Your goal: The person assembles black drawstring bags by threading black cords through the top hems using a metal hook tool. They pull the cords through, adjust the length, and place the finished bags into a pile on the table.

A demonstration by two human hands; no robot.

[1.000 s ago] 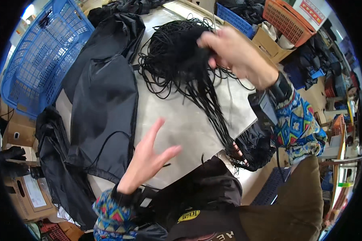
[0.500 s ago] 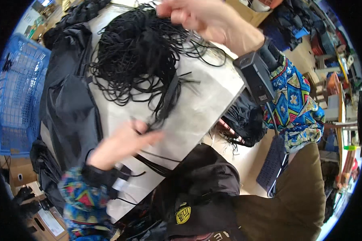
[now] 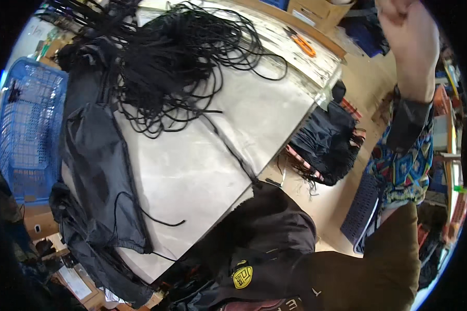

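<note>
A big tangle of black cords (image 3: 161,67) covers the far part of the pale tabletop (image 3: 192,171). From it a thin strand of cords (image 3: 225,142) runs to the table's near right edge. Black fabric with a drawcord (image 3: 96,155) lies along the left side, its loose cord end curving onto the tabletop. Raised at the upper right, well away from the table, my right hand (image 3: 410,41) has its fingers curled in; what they hold, if anything, is hidden. My left hand is out of the picture.
An orange-handled tool (image 3: 302,44) lies on the table's worn far edge. Beyond the right edge sits a black fringed bundle (image 3: 327,142) with pinkish bands, near a dark plastic basket (image 3: 363,207). A blue crate (image 3: 31,129) stands at the left. Cardboard boxes (image 3: 316,13) are at the back.
My right hand has swung from above the cords to the far upper right. My left hand has left the picture. A strand of cords now lies across to the near right edge.
</note>
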